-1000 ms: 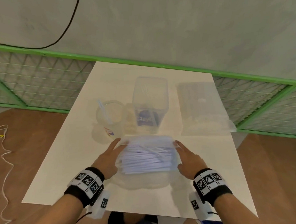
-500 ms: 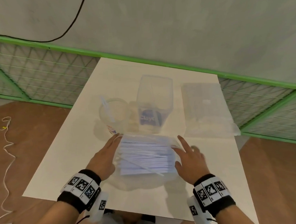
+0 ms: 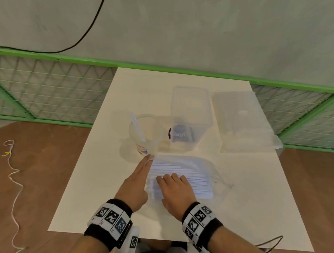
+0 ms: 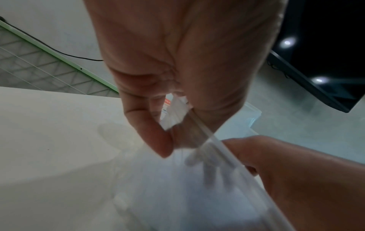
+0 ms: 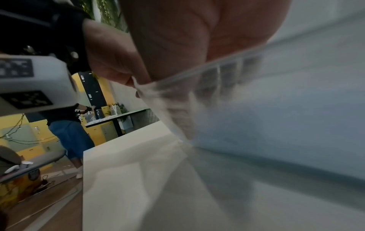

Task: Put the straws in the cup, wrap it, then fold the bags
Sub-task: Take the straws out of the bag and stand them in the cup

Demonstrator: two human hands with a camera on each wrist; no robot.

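— Where's the bag of straws (image 3: 183,175)?
— On the surface (image 3: 99,176), under both hands. The left hand (image 3: 135,184) lies along its left edge, thumb and fingers pinching the plastic — the right hand (image 3: 174,190) curls over it on top.
— And the cup (image 3: 145,134)?
— Just beyond the left fingertips, one straw (image 3: 137,128) in it.

Far side of table crowded, near and left sides open

From the straw bag (image 3: 181,175), the cup (image 3: 145,134) stands close at 11 o'clock, the clear box (image 3: 190,114) at 12, the flat bags (image 3: 243,121) at 1; bare table (image 3: 85,195) lies at 9 and 3 to 5.
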